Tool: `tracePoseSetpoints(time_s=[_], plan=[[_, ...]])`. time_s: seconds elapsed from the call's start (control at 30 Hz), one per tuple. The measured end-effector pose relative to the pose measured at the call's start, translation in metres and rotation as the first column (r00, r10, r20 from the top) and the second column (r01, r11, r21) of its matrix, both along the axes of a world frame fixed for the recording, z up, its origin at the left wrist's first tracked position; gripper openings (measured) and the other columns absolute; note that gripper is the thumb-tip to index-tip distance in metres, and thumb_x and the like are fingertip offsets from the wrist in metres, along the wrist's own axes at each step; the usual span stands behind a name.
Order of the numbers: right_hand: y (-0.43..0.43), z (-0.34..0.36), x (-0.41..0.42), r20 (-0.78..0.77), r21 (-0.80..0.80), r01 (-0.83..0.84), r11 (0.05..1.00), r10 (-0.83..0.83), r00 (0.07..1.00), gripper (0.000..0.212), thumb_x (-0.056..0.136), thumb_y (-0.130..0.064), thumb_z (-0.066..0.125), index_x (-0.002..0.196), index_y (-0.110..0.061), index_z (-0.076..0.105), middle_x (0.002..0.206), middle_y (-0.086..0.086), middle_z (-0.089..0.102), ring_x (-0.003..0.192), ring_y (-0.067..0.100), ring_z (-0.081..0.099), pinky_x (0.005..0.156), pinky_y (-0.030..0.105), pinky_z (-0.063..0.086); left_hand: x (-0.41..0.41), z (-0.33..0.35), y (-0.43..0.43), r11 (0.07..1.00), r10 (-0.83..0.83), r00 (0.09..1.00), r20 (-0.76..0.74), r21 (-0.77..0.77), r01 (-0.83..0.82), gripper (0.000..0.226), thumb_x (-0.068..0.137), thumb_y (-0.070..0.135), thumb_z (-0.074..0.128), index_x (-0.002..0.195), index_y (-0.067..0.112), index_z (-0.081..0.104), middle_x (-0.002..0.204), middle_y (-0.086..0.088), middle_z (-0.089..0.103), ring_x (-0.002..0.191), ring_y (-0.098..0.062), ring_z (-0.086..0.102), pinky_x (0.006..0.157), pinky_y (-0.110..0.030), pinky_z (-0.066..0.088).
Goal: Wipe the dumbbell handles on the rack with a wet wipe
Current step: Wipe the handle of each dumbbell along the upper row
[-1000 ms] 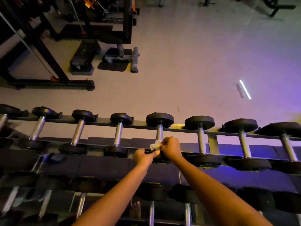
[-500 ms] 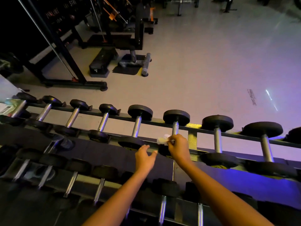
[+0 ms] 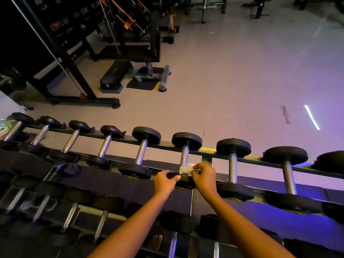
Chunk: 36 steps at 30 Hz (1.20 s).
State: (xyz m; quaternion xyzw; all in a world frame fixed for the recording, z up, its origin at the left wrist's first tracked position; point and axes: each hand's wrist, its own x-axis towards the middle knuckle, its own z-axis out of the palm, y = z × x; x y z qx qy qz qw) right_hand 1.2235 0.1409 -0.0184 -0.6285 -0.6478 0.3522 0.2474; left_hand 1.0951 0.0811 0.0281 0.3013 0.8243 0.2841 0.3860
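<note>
Forearms reach over lower tier of rack [image 3: 258,159]. Left hand [image 3: 164,181]: fingers curled over near head of a mid-row dumbbell [image 3: 186,141] on top tier, prob. to stop it rolling while it's rubbed. Right hand [image 3: 203,178] pinches wet wipe [image 3: 186,168] between thumb & fingers, bunched vs. near end of that dumbbell's handle [image 3: 184,156], next to the head. Handle beyond wipe shows bare up to far head. Further out: grey floor [image 3: 232,81], black machine frame [image 3: 81,99].

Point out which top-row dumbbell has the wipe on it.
The sixth dumbbell from the left: the right hand holds the wipe at its handle.
</note>
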Motion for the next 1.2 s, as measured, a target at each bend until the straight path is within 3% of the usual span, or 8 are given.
tracePoseSetpoints(time_s=[0.17, 0.3, 0.43, 0.53, 0.67, 0.8, 1.0, 1.2], plan=[[0.029, -0.003, -0.009, -0.192, -0.013, 0.149, 0.989, -0.149, 0.97, 0.015, 0.087, -0.011, 0.068, 0.101, -0.006, 0.073, 0.096, 0.008, 0.071, 0.083, 0.015, 0.064, 0.078, 0.027, 0.054, -0.009, -0.006, 0.012, 0.997, -0.003, 1.0, -0.008, -0.078, 0.002, 0.054, 0.077, 0.021, 0.08, 0.124, 0.003, 0.062, 0.123, -0.011, 0.064, 0.111, -0.024, 0.061, 0.088, -0.023, 0.046], [0.068, 0.005, -0.024, -0.237, -0.024, 0.195, 0.98, -0.195, 0.952, 0.02, 0.091, -0.012, 0.064, 0.108, -0.004, 0.071, 0.1, 0.01, 0.071, 0.084, 0.016, 0.061, 0.076, 0.024, 0.049, -0.019, -0.008, 0.021, 0.988, -0.036, 0.999, -0.005, -0.147, 0.035, 0.06, 0.075, 0.023, 0.082, 0.127, 0.004, 0.059, 0.127, -0.013, 0.061, 0.113, -0.023, 0.059, 0.087, -0.022, 0.044], [0.093, -0.002, -0.039, -0.158, -0.058, 0.131, 0.99, -0.139, 0.978, 0.019, 0.091, -0.006, 0.061, 0.107, -0.004, 0.072, 0.098, 0.012, 0.071, 0.083, 0.021, 0.065, 0.075, 0.027, 0.052, -0.024, -0.012, 0.025, 0.983, -0.078, 0.997, 0.007, -0.168, 0.078, 0.053, 0.074, 0.024, 0.083, 0.12, 0.006, 0.065, 0.118, -0.009, 0.066, 0.091, -0.012, 0.057, 0.076, -0.016, 0.042], [0.094, -0.017, -0.048, -0.104, -0.07, 0.104, 0.992, -0.111, 0.988, 0.019, 0.092, -0.005, 0.059, 0.105, -0.005, 0.072, 0.095, 0.012, 0.072, 0.078, 0.022, 0.065, 0.079, 0.039, 0.058, -0.026, -0.013, 0.024, 0.982, -0.077, 0.997, -0.013, -0.173, 0.074, 0.056, 0.073, 0.028, 0.083, 0.122, 0.009, 0.064, 0.121, -0.008, 0.065, 0.1, -0.015, 0.06, 0.077, -0.016, 0.04], [0.096, -0.02, -0.052, -0.076, -0.081, 0.086, 0.993, -0.092, 0.993, 0.019, 0.092, -0.007, 0.06, 0.106, -0.003, 0.072, 0.098, 0.014, 0.072, 0.075, 0.017, 0.06, 0.072, 0.028, 0.05, -0.027, -0.016, 0.024, 0.981, -0.065, 0.998, -0.004, -0.182, 0.063, 0.061, 0.071, 0.032, 0.084, 0.124, 0.01, 0.062, 0.125, -0.009, 0.063, 0.111, -0.019, 0.06, 0.08, -0.018, 0.041], [0.091, -0.021, -0.051, -0.073, -0.115, 0.019, 0.993, -0.028, 0.997, 0.026, 0.086, -0.017, 0.072, 0.109, -0.006, 0.07, 0.099, 0.009, 0.07, 0.084, 0.017, 0.061, 0.078, 0.03, 0.052, -0.027, -0.016, 0.024, 0.98, -0.082, 0.997, -0.01, -0.183, 0.079, 0.062, 0.07, 0.033, 0.085, 0.123, 0.011, 0.062, 0.123, -0.009, 0.063, 0.11, -0.019, 0.06, 0.086, -0.022, 0.045], [0.105, -0.02, -0.049, -0.007, -0.115, 0.071, 0.991, -0.073, 0.997, 0.014, 0.087, -0.002, 0.064, 0.097, -0.005, 0.073, 0.093, 0.013, 0.072, 0.076, 0.018, 0.061, 0.073, 0.026, 0.05, -0.026, -0.015, 0.022, 0.982, -0.079, 0.997, -0.025, -0.175, 0.074, 0.06, 0.071, 0.034, 0.084, 0.122, 0.012, 0.063, 0.123, -0.008, 0.063, 0.11, -0.019, 0.059, 0.084, -0.022, 0.044], [0.075, -0.02, -0.035, 0.032, -0.275, -0.098, 0.956, 0.111, 0.993, 0.006, 0.081, -0.006, 0.072, 0.086, -0.003, 0.072, 0.082, 0.006, 0.066, 0.079, 0.017, 0.063, 0.067, 0.023, 0.051, -0.025, -0.011, 0.02, 0.983, -0.093, 0.996, -0.013, -0.161, 0.09, 0.049, 0.073, 0.029, 0.083, 0.115, 0.008, 0.068, 0.113, -0.008, 0.068, 0.089, -0.011, 0.057, 0.074, -0.017, 0.041]])
